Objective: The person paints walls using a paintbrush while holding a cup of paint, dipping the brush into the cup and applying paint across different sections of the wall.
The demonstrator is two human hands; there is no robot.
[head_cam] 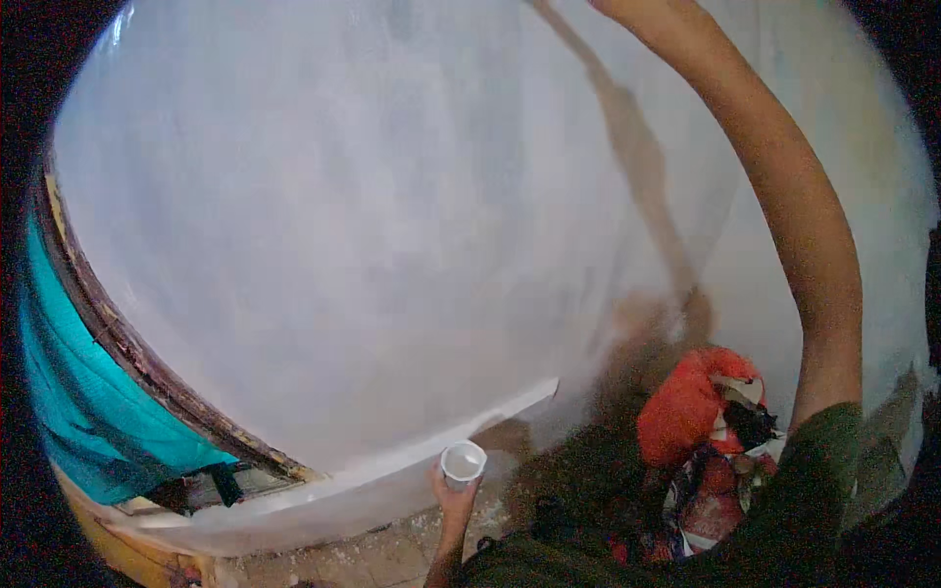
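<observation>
Near the bottom middle, my left hand (456,499) grips a small white cup (463,461) from below and the side. The cup is tilted enough that I see into its mouth; a pale content or inner surface shows, and I cannot tell which. My right arm stretches up along the right side, and its hand is out of view past the top edge. In front of me stands a broad, whitish painted wall (367,220) with uneven, cloudy patches. The raised arm casts a long shadow on it.
A white ledge (412,454) runs along the wall's lower part. At left, a teal cloth (88,411) hangs beside a worn wooden frame (147,364). To the lower right is a pile of bags and cloth with an orange-red bundle (680,419). The tiled floor (353,558) is speckled white.
</observation>
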